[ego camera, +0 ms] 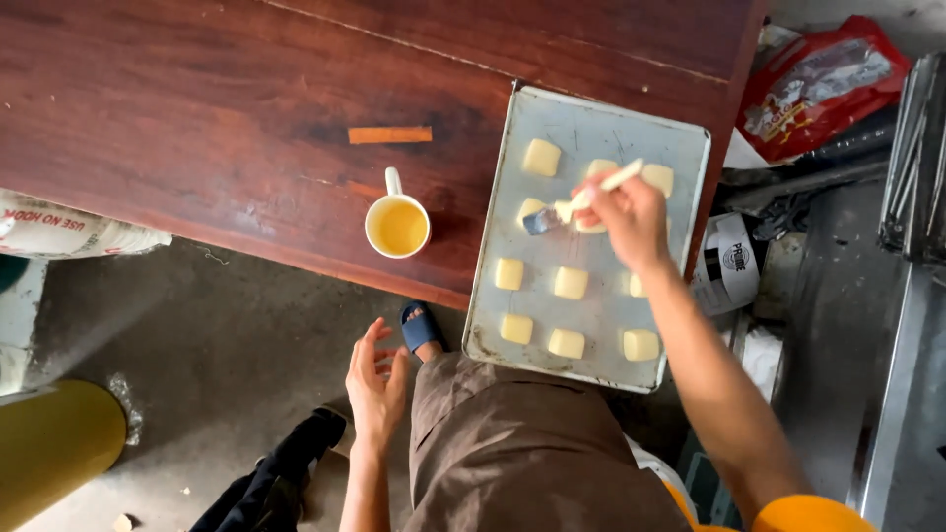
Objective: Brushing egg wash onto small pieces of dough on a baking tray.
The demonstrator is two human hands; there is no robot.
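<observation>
My right hand grips a pastry brush with a pale handle, its bristles resting on a dough square at the upper middle of a metal baking tray. Several pale yellow dough squares lie in rows on the tray. My left hand hangs open below the table edge, holding nothing, above the floor. A white mug of yellow liquid stands on the dark wooden table, left of the tray.
A red bag and a dark bottle lie right of the table. A metal rack stands at the far right. A white sack and a yellow container are on the left. My foot in a blue sandal is under the table.
</observation>
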